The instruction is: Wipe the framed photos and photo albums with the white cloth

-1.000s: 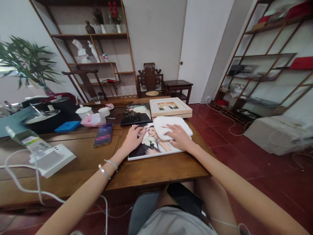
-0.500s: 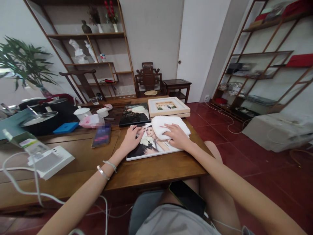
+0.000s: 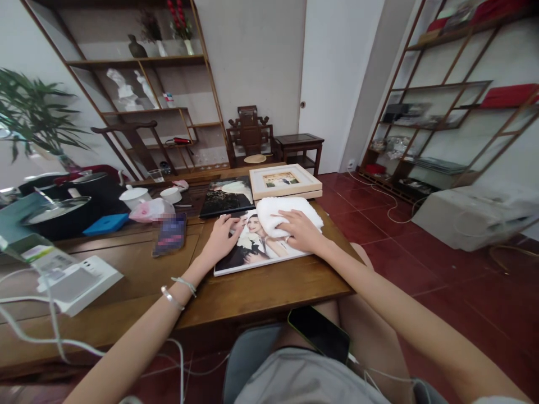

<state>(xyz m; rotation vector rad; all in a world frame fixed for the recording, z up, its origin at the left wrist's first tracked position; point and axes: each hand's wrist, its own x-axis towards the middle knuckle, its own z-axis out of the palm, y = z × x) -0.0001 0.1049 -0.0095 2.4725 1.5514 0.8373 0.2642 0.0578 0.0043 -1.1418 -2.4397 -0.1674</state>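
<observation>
A white-edged photo panel (image 3: 252, 257) printed with a couple lies on the wooden table in front of me. My right hand (image 3: 301, 231) is over a folded white towel (image 3: 269, 216), its fingers curved onto the cloth and pressing it on the panel's right part. The towel hides that side of the picture. At the panel's left edge rests my left hand (image 3: 222, 235), fingers apart on the surface, with nothing in its grasp. Directly behind the panel are a dark photo panel (image 3: 214, 196) and a light wooden picture frame (image 3: 256, 182).
Left of my left hand lies a blurred-out phone-like item (image 3: 169, 234). Further left are a white box (image 3: 90, 280) with cables, a blue block (image 3: 105, 223), a pan (image 3: 59, 216) and a white lidded cup (image 3: 135, 196). A black phone (image 3: 318, 331) rests on my lap.
The whole view has shifted slightly, so the scene sits a little further left. Both hands and the towel keep nearly the same places on the panel.
</observation>
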